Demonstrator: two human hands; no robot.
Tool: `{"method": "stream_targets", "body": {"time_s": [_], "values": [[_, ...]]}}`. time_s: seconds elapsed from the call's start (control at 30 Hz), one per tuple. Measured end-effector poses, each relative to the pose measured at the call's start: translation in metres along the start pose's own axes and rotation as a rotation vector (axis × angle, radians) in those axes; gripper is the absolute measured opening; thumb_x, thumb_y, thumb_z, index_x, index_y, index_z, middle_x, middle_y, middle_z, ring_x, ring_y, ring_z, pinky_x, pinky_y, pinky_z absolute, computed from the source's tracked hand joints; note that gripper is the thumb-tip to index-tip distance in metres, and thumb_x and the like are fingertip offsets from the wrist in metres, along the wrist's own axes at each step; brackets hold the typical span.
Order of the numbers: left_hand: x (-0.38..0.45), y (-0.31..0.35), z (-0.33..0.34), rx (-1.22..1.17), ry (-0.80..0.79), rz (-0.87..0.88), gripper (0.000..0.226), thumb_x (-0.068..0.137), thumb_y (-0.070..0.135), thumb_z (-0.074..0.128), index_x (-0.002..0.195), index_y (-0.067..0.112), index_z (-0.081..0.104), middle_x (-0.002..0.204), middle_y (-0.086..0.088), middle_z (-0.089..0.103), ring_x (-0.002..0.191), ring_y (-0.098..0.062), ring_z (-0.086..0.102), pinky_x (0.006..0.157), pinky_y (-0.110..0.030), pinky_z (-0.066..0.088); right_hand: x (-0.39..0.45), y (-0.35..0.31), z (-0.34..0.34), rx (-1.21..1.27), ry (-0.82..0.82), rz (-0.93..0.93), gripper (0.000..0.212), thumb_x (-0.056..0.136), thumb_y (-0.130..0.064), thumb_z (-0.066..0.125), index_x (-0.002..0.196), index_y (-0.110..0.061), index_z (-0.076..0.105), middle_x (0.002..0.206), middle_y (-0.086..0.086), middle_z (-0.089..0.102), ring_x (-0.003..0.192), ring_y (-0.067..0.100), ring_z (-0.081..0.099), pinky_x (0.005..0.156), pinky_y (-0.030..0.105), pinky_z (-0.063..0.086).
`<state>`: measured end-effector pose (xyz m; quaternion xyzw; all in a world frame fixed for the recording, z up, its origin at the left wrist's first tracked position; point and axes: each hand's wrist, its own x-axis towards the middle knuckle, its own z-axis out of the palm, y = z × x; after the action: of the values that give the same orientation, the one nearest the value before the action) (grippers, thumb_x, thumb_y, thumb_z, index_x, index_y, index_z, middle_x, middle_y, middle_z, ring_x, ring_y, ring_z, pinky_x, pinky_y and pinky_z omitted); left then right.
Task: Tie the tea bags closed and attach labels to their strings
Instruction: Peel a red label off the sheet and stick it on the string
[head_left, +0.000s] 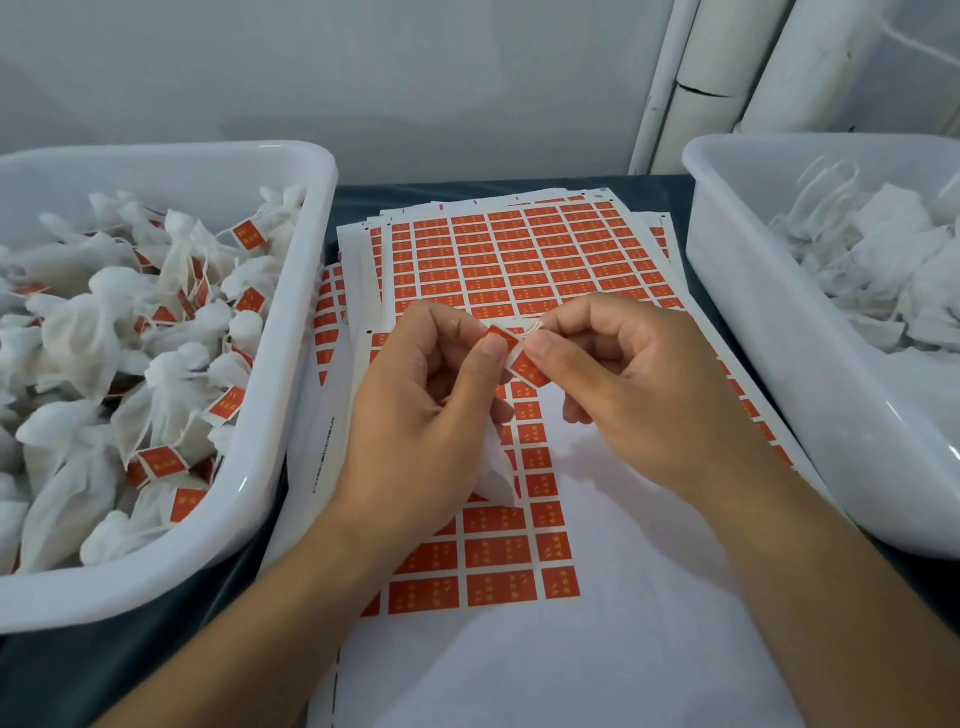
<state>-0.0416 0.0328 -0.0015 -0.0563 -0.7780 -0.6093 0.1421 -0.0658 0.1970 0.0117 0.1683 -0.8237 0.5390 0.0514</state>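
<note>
Misalignment is my worry here: I judge the label is being folded over the string, and if the halves meet crooked the sticky face will show, or the string will slip out before the fold closes (it is thin and mostly hidden behind my fingers). My left hand is closed, thumb and forefinger pinching the upper half of the label, with the bag tucked under its palm and hanging below. My right hand is closed too, pinching the lower half and the string end. The label sits between both thumbs, above the sheet. Finished bags fill the left bin; untied ones lie in the right bin, well apart from my hands.
</note>
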Motion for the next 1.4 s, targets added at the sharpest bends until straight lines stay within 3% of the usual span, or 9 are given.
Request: {"method": "stream_targets", "body": {"time_s": [0.27, 0.33, 0.47, 0.57, 0.8, 1.07, 1.2, 1.3, 1.4], "values": [[-0.002, 0.0, 0.003, 0.013, 0.047, 0.006, 0.004, 0.099, 0.029, 0.062, 0.095, 0.029, 0.061, 0.079, 0.012, 0.07, 0.069, -0.012, 0.07, 0.057, -0.013, 0.053, -0.001, 0.003, 0.007, -0.021, 0.039, -0.001, 0.009, 0.097, -0.038, 0.063, 0.089, -0.037, 0.064, 0.078, -0.02, 0.069, 0.075, 0.005, 0.069, 0.061, 0.011, 0.052], [-0.001, 0.001, 0.003, 0.03, 0.043, 0.02, 0.004, 0.099, 0.031, 0.061, 0.094, 0.03, 0.06, 0.079, 0.013, 0.07, 0.07, -0.011, 0.07, 0.057, -0.012, 0.052, 0.0, 0.003, 0.003, -0.001, 0.012, 0.033, 0.005, 0.097, -0.041, 0.062, 0.096, -0.036, 0.065, 0.082, -0.022, 0.071, 0.073, 0.004, 0.071, 0.058, 0.012, 0.053], [-0.002, 0.001, 0.002, 0.044, 0.022, 0.012, 0.004, 0.098, 0.034, 0.06, 0.094, 0.031, 0.06, 0.082, 0.015, 0.069, 0.072, -0.01, 0.069, 0.058, -0.012, 0.052, 0.006, 0.005, -0.01, 0.008, -0.025, 0.134, 0.023, 0.095, -0.05, 0.06, 0.117, -0.043, 0.06, 0.097, -0.022, 0.073, 0.073, 0.005, 0.074, 0.059, 0.017, 0.058], [-0.001, 0.001, 0.002, 0.027, 0.004, 0.006, 0.005, 0.099, 0.032, 0.06, 0.095, 0.028, 0.061, 0.081, 0.013, 0.069, 0.071, -0.011, 0.069, 0.058, -0.012, 0.052, 0.007, 0.003, -0.018, 0.005, -0.034, 0.123, 0.036, 0.089, -0.062, 0.053, 0.119, -0.046, 0.06, 0.107, -0.023, 0.071, 0.078, 0.004, 0.074, 0.062, 0.018, 0.06], [-0.002, 0.002, 0.002, -0.014, -0.082, -0.009, 0.009, 0.1, 0.027, 0.059, 0.095, 0.02, 0.062, 0.075, 0.008, 0.068, 0.067, -0.015, 0.067, 0.059, -0.016, 0.054, 0.001, 0.001, -0.01, 0.004, -0.093, 0.019, 0.015, 0.094, -0.045, 0.059, 0.095, -0.035, 0.07, 0.085, -0.019, 0.072, 0.08, 0.006, 0.072, 0.063, 0.015, 0.056], [-0.003, 0.001, 0.004, -0.023, -0.042, -0.017, 0.009, 0.101, 0.027, 0.06, 0.094, 0.022, 0.063, 0.076, 0.009, 0.07, 0.069, -0.012, 0.069, 0.059, -0.014, 0.053, -0.001, 0.001, -0.006, 0.031, -0.07, 0.011, 0.012, 0.098, -0.036, 0.06, 0.095, -0.028, 0.068, 0.081, -0.017, 0.071, 0.075, 0.009, 0.072, 0.064, 0.018, 0.057], [-0.003, -0.001, 0.006, 0.001, -0.008, -0.04, 0.005, 0.098, 0.033, 0.063, 0.1, 0.028, 0.063, 0.075, 0.008, 0.07, 0.069, -0.013, 0.068, 0.059, -0.014, 0.054, -0.001, -0.001, -0.006, 0.009, -0.059, 0.014, 0.011, 0.098, -0.036, 0.061, 0.09, -0.031, 0.068, 0.077, -0.016, 0.071, 0.071, 0.008, 0.072, 0.062, 0.016, 0.056], [-0.003, -0.002, 0.005, 0.034, 0.046, -0.034, 0.029, 0.095, 0.041, 0.066, 0.119, 0.039, 0.05, 0.074, 0.007, 0.068, 0.069, -0.014, 0.069, 0.059, -0.015, 0.055, -0.001, -0.002, -0.004, 0.011, -0.014, 0.028, 0.013, 0.097, -0.036, 0.062, 0.088, -0.031, 0.069, 0.075, -0.015, 0.071, 0.069, 0.008, 0.072, 0.061, 0.015, 0.057], [-0.004, 0.0, 0.002, 0.115, 0.073, 0.091, 0.027, 0.095, 0.041, 0.067, 0.113, 0.043, 0.047, 0.073, 0.01, 0.063, 0.068, -0.016, 0.065, 0.055, -0.014, 0.05, -0.002, -0.002, -0.002, 0.043, 0.028, 0.052, 0.014, 0.097, -0.038, 0.062, 0.087, -0.031, 0.069, 0.074, -0.015, 0.072, 0.069, 0.007, 0.072, 0.06, 0.013, 0.055]]}}
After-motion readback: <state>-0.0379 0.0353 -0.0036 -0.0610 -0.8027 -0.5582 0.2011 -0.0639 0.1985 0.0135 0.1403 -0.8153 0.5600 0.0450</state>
